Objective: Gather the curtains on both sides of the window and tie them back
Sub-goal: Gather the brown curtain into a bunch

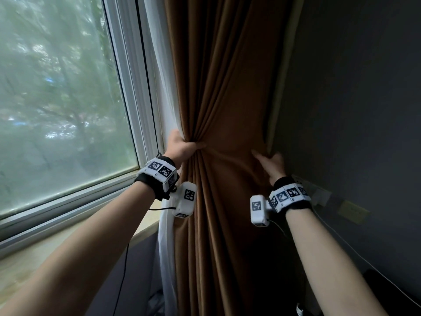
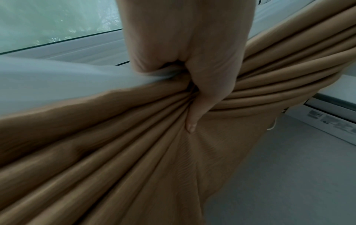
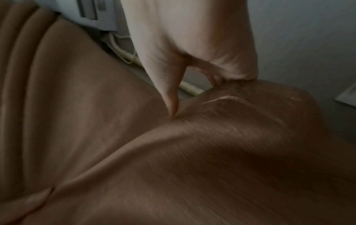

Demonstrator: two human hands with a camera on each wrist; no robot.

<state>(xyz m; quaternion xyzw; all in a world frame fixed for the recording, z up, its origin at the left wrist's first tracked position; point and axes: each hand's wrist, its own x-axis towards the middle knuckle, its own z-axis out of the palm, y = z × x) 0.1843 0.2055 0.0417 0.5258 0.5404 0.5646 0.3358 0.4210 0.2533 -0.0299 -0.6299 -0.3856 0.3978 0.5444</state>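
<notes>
**Left hand bunching the curtain, right hand on its far edge**

Left hand has its fingers curled tight round a bunch of the brown curtain, pleats fanning out above and below the fist. A bit of the white sheer curtain is caught in that grip too, on the window side. Right hand sits at the curtain's other edge by the dark wall, thumb pressing the front of the cloth, fingers tucked behind the edge, so it's pinching that edge.
</notes>
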